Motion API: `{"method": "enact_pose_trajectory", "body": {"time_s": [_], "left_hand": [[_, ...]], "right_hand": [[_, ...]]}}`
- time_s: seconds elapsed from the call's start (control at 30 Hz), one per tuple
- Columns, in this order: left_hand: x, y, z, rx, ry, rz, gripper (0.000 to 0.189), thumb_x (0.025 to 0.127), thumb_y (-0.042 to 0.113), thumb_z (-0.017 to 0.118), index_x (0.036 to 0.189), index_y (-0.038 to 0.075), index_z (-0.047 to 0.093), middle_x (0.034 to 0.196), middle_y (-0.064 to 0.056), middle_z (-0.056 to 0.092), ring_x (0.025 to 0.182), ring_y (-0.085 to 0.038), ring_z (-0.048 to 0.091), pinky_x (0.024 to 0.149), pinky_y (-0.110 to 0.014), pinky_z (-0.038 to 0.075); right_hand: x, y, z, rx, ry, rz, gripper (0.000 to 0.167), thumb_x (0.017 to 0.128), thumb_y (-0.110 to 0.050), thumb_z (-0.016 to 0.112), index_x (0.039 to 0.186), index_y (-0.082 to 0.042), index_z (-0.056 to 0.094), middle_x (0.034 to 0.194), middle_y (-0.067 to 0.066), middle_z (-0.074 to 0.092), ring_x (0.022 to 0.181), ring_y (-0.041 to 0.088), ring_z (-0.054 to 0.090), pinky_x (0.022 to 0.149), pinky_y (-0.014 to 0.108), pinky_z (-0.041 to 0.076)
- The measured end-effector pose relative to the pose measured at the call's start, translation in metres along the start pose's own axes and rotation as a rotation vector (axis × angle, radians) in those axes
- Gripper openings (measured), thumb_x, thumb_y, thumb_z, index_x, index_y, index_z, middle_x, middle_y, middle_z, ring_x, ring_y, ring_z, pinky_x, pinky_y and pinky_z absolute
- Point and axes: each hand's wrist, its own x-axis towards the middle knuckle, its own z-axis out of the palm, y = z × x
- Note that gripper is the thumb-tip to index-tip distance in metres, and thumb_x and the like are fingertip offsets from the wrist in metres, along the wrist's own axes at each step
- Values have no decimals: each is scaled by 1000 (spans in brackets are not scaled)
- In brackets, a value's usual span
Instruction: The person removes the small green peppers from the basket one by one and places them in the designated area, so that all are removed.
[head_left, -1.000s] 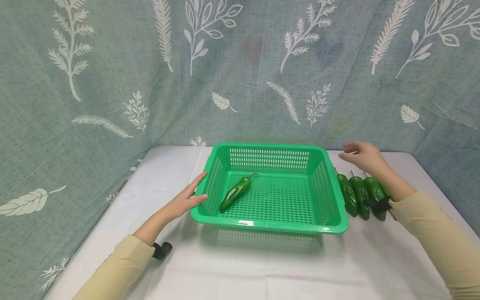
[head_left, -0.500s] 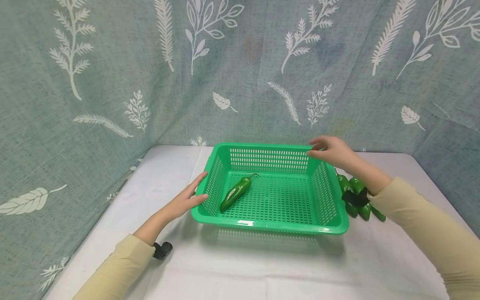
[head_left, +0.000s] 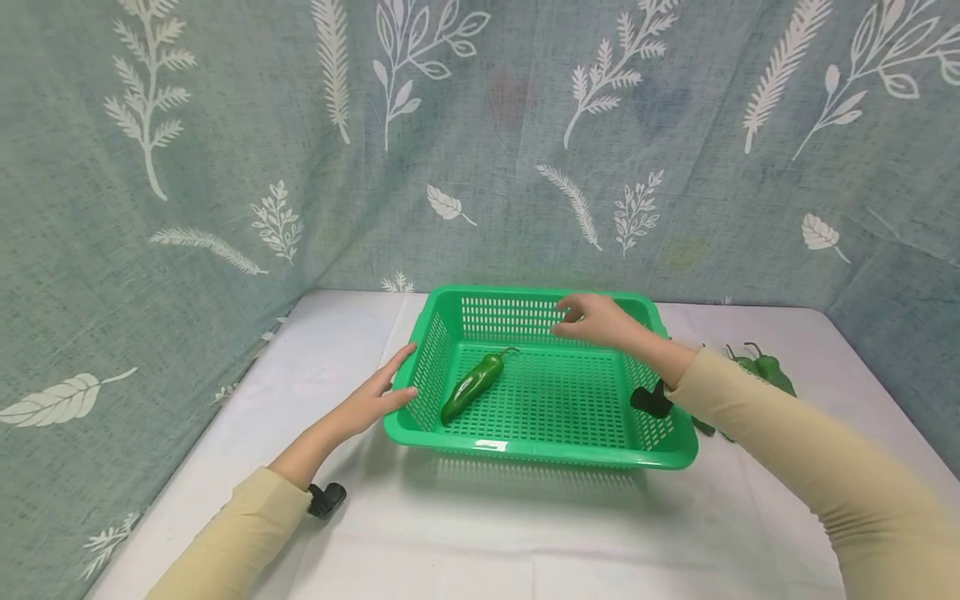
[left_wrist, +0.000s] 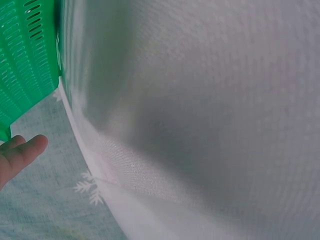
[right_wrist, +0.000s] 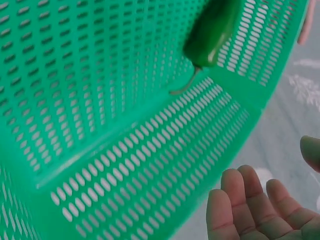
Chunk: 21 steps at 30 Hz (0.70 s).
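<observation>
In the head view, a green perforated plastic basket (head_left: 540, 452) stands on the white-covered table. One long green chili pepper (head_left: 474, 388) lies on its floor toward the left, stem pointing to the back. At the basket's left rim is my left hand (head_left: 367, 402), thumb and fingers extended, fingertips right at the edge. My right hand (head_left: 600, 322) hovers over the back right part of the basket with nothing in it. The right wrist view shows its fingers (right_wrist: 256, 205) loosely bent and apart from the thumb, the pepper (right_wrist: 212, 37) beyond them in the basket.
Several more green chili peppers (head_left: 768, 367) lie right of the basket, partly covered by my right sleeve (head_left: 795, 450). A patterned grey-green cloth (head_left: 510, 167) hangs behind the table and along its sides. A black wrist camera (head_left: 651, 400) shows at my right wrist.
My right hand has moved left from above the peppers beside the basket to over the basket. My left hand and the pepper inside have stayed in place.
</observation>
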Motion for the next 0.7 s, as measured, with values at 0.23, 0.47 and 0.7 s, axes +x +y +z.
{"method": "enact_pose_trajectory", "body": {"time_s": [0.23,0.47,0.7], "left_hand": [[0,0,0,-3,-3,2,68,95,23,45,149,17,5,153,-17,5,138,-41,8,101,-68,14],[0,-2,1,-15,-2,-4,66,96,23,44,149,18,5,154,-14,3,139,-39,4,102,-68,12],[-1,0,1,-16,3,-4,67,95,24,45,149,18,5,154,-14,3,139,-39,4,102,-67,12]], "right_hand": [[20,-2,30,59,-49,41,49,88,-27,60,128,-2,50,119,17,58,106,29,57,84,39,50],[34,-5,47,92,-136,94,53,88,-29,60,131,-2,47,121,17,57,101,30,59,84,40,51],[40,-4,65,162,-200,149,56,88,-28,61,133,-1,44,122,18,55,99,31,60,80,41,52]]}}
